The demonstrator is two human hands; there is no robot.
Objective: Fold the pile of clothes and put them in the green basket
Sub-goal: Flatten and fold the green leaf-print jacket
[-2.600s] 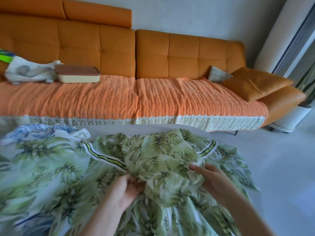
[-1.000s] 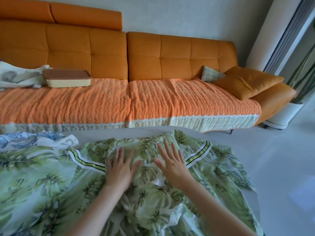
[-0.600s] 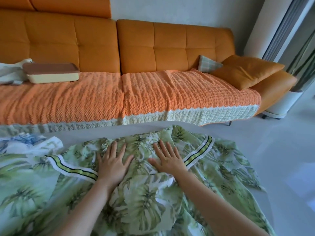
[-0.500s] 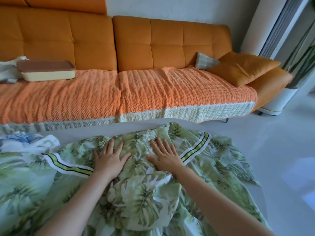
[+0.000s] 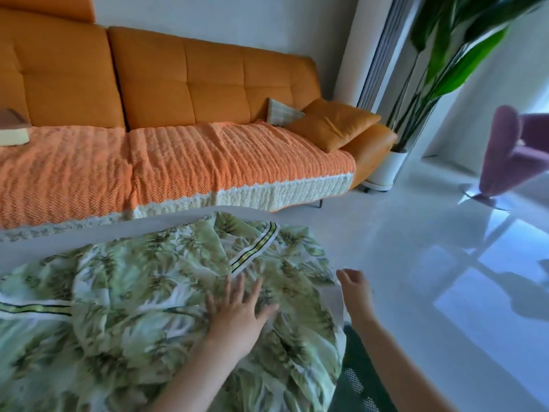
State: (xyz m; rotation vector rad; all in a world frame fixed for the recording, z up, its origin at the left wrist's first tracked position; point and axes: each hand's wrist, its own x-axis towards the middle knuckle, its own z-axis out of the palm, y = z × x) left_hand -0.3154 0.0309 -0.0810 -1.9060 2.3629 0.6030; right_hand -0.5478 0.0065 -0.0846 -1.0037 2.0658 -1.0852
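Observation:
A green leaf-print garment [image 5: 154, 307] with striped trim lies spread over the white table [image 5: 59, 242]. My left hand [image 5: 237, 313] presses flat on it with fingers straight and spread, just below the right striped band [image 5: 255, 248]. My right hand [image 5: 353, 288] hovers off the garment's right edge, fingers loosely bent, and no cloth shows in it. A dark green mesh basket [image 5: 361, 379] peeks out below the table's right edge, mostly hidden by the cloth and my right forearm.
An orange sofa [image 5: 208, 84] with an orange knit throw stands behind the table, cushions [image 5: 332, 123] at its right end. A potted plant [image 5: 389, 165] and a purple chair [image 5: 511, 150] stand at the right on a glossy white floor [image 5: 430, 278].
My view has swung right. My right hand left the middle of the garment and moved out past its right edge. My left hand slid right and stays flat on the cloth.

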